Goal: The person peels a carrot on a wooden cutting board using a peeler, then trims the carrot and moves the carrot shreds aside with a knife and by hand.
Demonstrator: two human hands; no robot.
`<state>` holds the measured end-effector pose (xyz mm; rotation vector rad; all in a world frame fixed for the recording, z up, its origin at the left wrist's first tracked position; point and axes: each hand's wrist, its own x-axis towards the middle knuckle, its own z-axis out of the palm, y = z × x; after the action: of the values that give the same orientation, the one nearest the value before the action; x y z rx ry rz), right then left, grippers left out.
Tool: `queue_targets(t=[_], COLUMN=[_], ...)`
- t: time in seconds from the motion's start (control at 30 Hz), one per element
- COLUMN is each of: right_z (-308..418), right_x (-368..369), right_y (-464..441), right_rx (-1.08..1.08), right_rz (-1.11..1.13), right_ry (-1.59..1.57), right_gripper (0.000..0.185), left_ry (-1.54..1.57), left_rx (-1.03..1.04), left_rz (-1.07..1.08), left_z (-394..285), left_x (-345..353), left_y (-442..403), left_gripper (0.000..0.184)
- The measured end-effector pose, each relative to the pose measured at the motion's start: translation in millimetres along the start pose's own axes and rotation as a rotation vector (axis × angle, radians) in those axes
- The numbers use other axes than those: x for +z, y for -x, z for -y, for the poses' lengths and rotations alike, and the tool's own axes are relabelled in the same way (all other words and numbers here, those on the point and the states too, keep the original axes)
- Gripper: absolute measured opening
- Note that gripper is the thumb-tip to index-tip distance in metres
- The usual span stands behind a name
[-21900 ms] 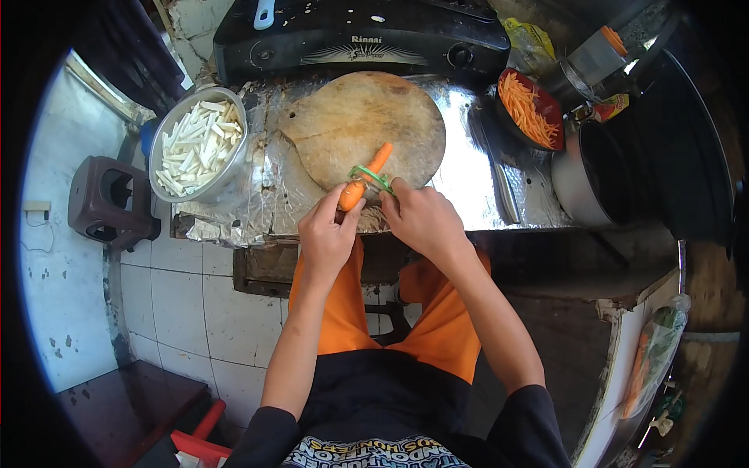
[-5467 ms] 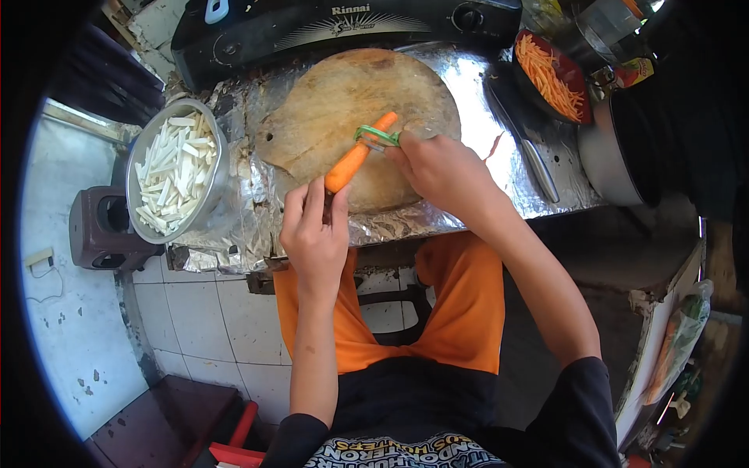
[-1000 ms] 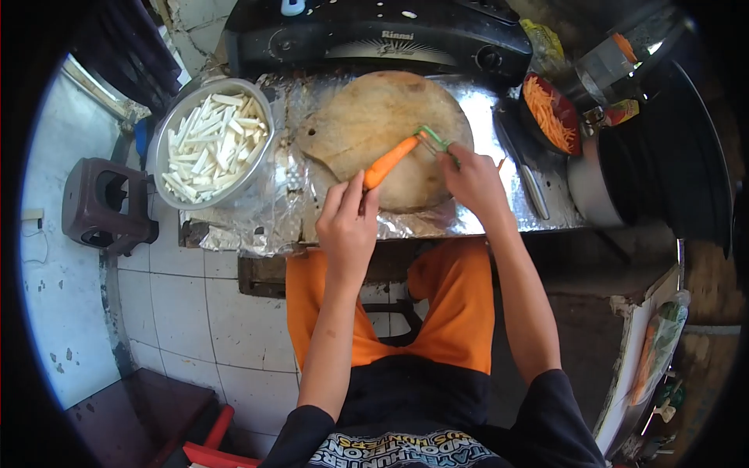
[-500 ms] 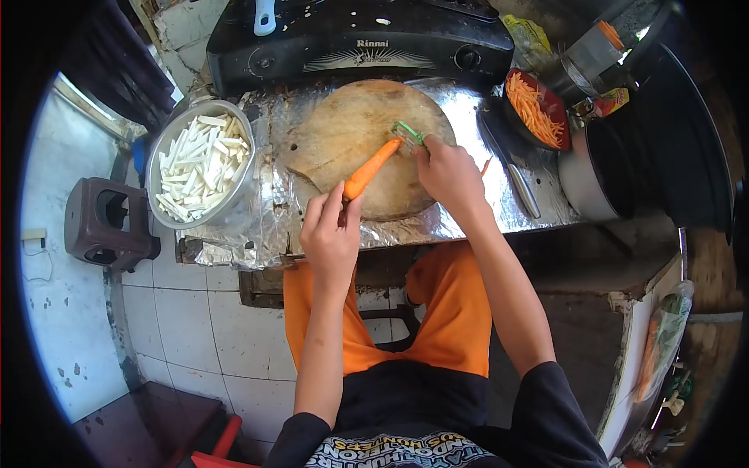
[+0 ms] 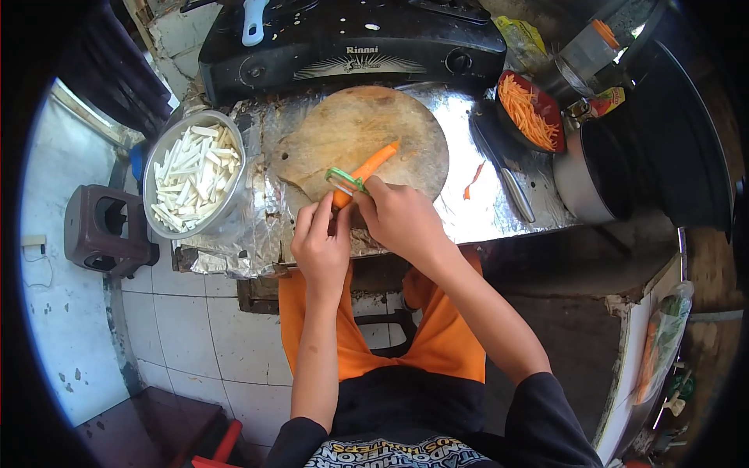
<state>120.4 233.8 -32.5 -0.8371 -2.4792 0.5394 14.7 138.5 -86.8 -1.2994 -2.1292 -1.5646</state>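
An orange carrot (image 5: pixel 374 163) slants over the near part of the round wooden cutting board (image 5: pixel 343 117), its narrow tip pointing up and to the right. My left hand (image 5: pixel 321 242) pinches its thick end. In my right hand (image 5: pixel 398 218) is a green peeler (image 5: pixel 343 179), its head lying across the carrot close to my left fingertips. The two hands are nearly touching. A strip of carrot peel (image 5: pixel 473 184) lies on the foil right of the board, and a knife (image 5: pixel 516 193) rests farther right.
A bowl of white sticks (image 5: pixel 230 199) stands left of the board. At the right are a red bowl of shredded carrot (image 5: pixel 556 117) and a pot (image 5: pixel 576 183). The black stove (image 5: pixel 351 47) spans the back. A brown stool (image 5: pixel 97 230) stands at the left.
The peeler has moved from the carrot's narrow tip down to its thick end, and my right hand has come close to my left. The view has shifted slightly.
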Motion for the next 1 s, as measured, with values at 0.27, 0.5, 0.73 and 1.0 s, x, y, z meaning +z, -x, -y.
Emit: queue_targets(t=[0.27, 0.5, 0.73, 1.0], right_z=[-12, -37, -40, -90], right_x=[-23, -26, -91, -136], right_y=[-30, -43, 2, 120], right_rx=[0.084, -0.009, 0.284, 0.816], right_rz=[-0.072, 0.163, -0.065, 0.038], right_ry=[-0.284, -0.009, -0.197, -0.682], right_gripper=[0.03, 0.028, 0.022, 0.022], left_ry=[0.024, 0.063, 0.018, -0.004], left_rx=[-0.024, -0.058, -0.069, -0.097], left_rz=[-0.002, 0.006, 0.04, 0.056], left_z=[-4, -6, -4, -3], left_x=[0, -1, -3, -2], left_y=[-1, -2, -1, 2], left_gripper=[0.031, 0.03, 0.03, 0.03])
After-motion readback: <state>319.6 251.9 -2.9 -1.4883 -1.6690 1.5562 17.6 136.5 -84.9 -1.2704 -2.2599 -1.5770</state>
